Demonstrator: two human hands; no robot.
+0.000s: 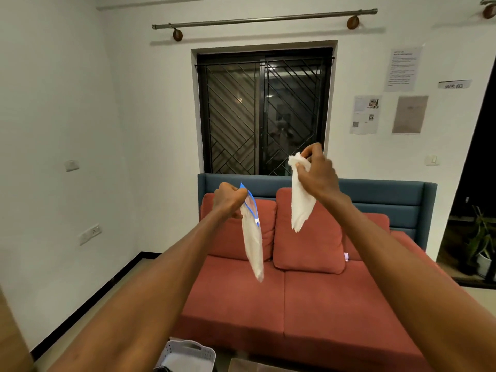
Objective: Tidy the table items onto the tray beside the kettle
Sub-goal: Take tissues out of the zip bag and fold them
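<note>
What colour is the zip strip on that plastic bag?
Blue, with a white slider, on the zip bag; head view.

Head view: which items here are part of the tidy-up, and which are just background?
Job items:
- zip bag, gripped by the left hand
- white tissue, pinched by the right hand
- perforated basket at the bottom edge, possibly the tray

Just lying about:
- red sofa and its cushions
- wall papers
- potted plant

You see a room evenly lit by warm indoor light from above; the window (pixel 264 111) is dark and mirrors a faint reflection. The curtain rod (pixel 264 18) throws a soft shadow on the wall. Wide-angle bending curves the edges, and the forearms look slightly soft.
</note>
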